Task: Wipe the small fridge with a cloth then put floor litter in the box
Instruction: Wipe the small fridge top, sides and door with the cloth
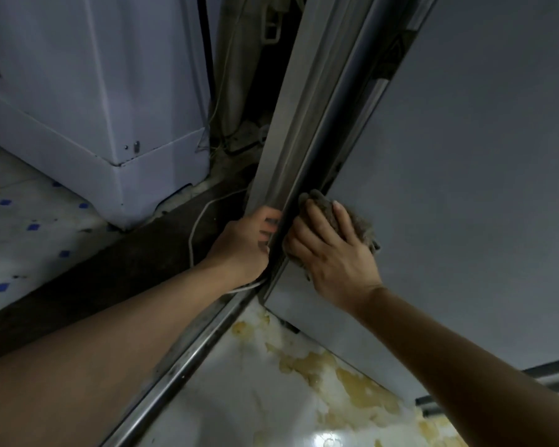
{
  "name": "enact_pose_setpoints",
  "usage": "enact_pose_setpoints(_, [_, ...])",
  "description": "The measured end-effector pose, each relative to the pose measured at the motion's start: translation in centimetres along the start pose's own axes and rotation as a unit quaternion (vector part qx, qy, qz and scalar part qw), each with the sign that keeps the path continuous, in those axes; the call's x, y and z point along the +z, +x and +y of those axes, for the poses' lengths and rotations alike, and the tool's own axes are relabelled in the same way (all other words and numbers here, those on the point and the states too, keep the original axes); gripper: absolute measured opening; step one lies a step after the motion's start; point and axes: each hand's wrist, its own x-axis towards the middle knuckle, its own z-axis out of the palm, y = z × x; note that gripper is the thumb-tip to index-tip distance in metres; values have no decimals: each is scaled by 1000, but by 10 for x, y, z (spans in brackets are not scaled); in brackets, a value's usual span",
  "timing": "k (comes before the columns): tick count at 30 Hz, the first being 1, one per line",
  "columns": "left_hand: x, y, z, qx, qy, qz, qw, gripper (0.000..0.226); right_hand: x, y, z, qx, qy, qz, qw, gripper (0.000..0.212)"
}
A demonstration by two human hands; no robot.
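Fridge (465, 156) side under right hand (336, 253) flat on cloth (362, 227) (left hand (242, 243) gripping door edge), stained floor (271, 398) below.

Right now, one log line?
step: wiping | right hand: presses brown-grey cloth on grey fridge panel | left hand: grips door edge

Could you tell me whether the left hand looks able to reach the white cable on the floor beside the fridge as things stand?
Probably yes, once it lets go: the left hand grips the fridge door edge, and the white cable runs just beside its wrist with nothing lying between them.
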Motion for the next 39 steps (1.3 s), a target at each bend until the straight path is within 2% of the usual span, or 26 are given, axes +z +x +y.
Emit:
enact_pose_setpoints(2, [-4, 1, -4, -1, 15, 5, 1000, 54, 10, 1, -8, 2, -11, 6, 1000, 46])
enact_pose_setpoints(4, [-6, 1, -5, -1, 26, 8, 1000, 54, 19, -3, -15, -31, -22, -6, 999, 49])
enact_pose_setpoints(8, [-7, -3, -3, -1, 41, 1, 999, 52, 41, -26, -51, -146, 36, -137, 979, 64])
enact_pose_setpoints(11, [-5, -7, -1, 6, 62, -12, 998, 52, 48, -32, -68, -168, 62, -190, 965, 67])
enact_pose_setpoints(14, [-3, -8, 5, 15, 75, -19, 997, 50, 37, -39, -49, -139, 69, -156, 976, 68])
enact_pose_setpoints(17, [-1, -4, 16, 26, 71, -1, 997, 51, 7, -49, -1, -22, 64, -22, 997, 65])
enact_pose_setpoints(20, [6, 0, 26, 42, 65, 7, 997, 55, -12, -61, 53, 73, 49, 88, 992, 59])
enact_pose_setpoints(24, [23, -1, 31, 50, 57, -17, 997, 66, -6, -80, 64, 152, 21, 107, 982, 55])
enact_pose_setpoints(26, [33, -3, 33, 57, 54, -14, 997, 70, 10, -93, 38, 110, 1, 67, 992, 67])
enact_pose_setpoints(28, [40, -5, 35, 65, 45, 8, 997, 67, 27, -108, 11, 2, -17, -11, 1000, 79])
enact_pose_setpoints(31, [45, -6, 39, 60, 51, 29, 996, 60, 35, -123, -12, -76, -24, -93, 992, 78])
enact_pose_setpoints(35, [55, -11, 50, 46, 57, 54, 996, 64, 26, -124, 0, -64, -3, -60, 996, 61])
enact_pose_setpoints(39, [70, -9, 64, 11, 27, 102, 994, 79, 12, -134, 50, 39, 24, 71, 996, 50])
